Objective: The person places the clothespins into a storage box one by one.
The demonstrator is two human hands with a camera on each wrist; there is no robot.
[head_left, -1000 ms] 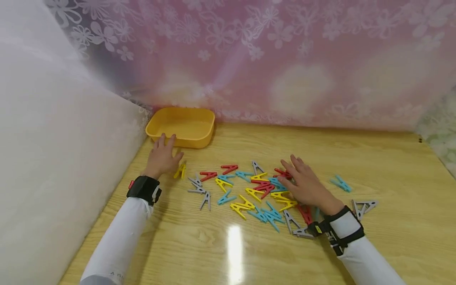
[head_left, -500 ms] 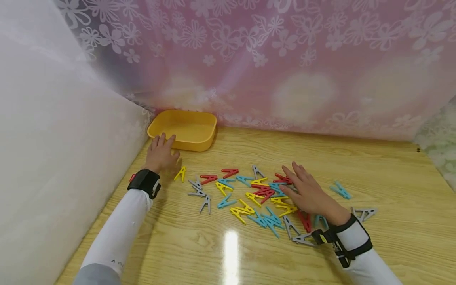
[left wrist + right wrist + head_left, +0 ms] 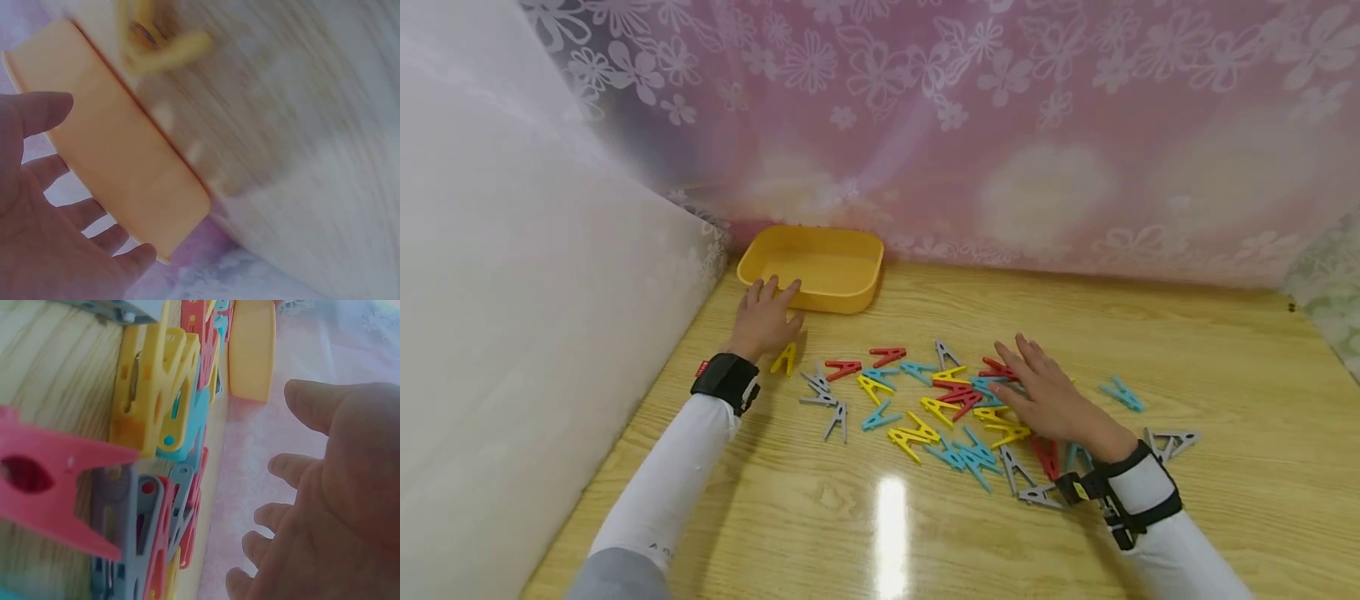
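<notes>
My left hand is at the front-left rim of a yellow plastic basin. In the left wrist view its fingertips overlap the rim, while the thumb lies apart from them across the outer wall. A yellow clothespin lies on the table close to that hand. My right hand, fingers extended and spread, hovers low over the right side of a spread of clothespins and hides some of them. Yellow clothespins and a red clothespin show beside it in the right wrist view.
Red, yellow, blue and grey clothespins lie scattered across the wooden table. A blue clothespin and grey clothespins lie apart at the right. A pink floral curtain closes the back, a white wall the left.
The left hand and the yellow basin have shifted to the right together, away from the left wall. The right hand has drawn slightly back but stays over the clothespins.
</notes>
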